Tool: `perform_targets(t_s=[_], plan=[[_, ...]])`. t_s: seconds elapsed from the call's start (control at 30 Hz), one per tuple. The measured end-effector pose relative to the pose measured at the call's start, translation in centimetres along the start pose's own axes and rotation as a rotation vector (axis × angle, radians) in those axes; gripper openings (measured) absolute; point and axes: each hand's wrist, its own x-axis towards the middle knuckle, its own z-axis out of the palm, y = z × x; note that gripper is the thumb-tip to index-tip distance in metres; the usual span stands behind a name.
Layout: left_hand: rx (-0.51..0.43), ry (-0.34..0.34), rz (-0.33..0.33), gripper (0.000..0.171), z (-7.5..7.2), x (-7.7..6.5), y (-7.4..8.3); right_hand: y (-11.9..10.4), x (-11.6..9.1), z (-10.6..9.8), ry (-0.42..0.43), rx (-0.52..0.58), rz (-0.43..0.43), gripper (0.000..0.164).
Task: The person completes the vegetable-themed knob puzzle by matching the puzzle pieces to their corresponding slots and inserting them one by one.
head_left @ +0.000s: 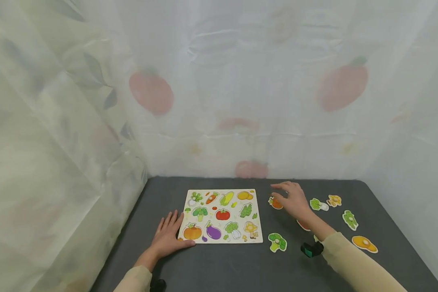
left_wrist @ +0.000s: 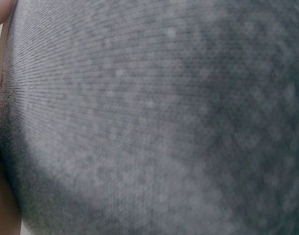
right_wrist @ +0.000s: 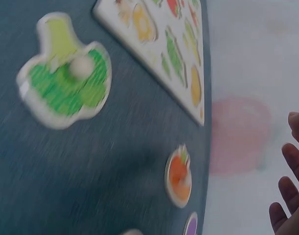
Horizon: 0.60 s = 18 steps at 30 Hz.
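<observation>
A white vegetable puzzle board (head_left: pixel 237 239) lies flat on the dark table. My left hand (head_left: pixel 169 233) rests at the board's left edge, fingers spread and straight, thumb by the near corner. In the left wrist view only slivers of hand and board edge show at the far left. To the right of the board, my right hand (head_left: pixel 292 199) is raised above an orange pumpkin piece (head_left: pixel 275 203), thumb and fingers apart with nothing between them. In the right wrist view that pumpkin piece (right_wrist: pixel 174 182) lies apart from the fingertips (right_wrist: pixel 289 188). Closer to me sits a knobbed broccoli piece (head_left: pixel 277 242).
Further right lie a bok choy piece (head_left: pixel 319 205), a mushroom piece (head_left: pixel 334 200), a green piece (head_left: pixel 350 220) and a yellow piece (head_left: pixel 365 244). My right arm partly covers a red piece (head_left: pixel 303 226). A purple piece (right_wrist: pixel 190 225) shows in the right wrist view. Pale curtains (head_left: pixel 219 101) surround the table.
</observation>
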Motion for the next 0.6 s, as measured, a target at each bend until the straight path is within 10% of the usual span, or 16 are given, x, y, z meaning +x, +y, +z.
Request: perform_targets(t_s=[0.6], plan=[[-0.031,-0.001,0.022,0.124,0.1,0.2,-0.4,5.4,-8.0,-6.3,0.071,-0.148,0.009,0.030]])
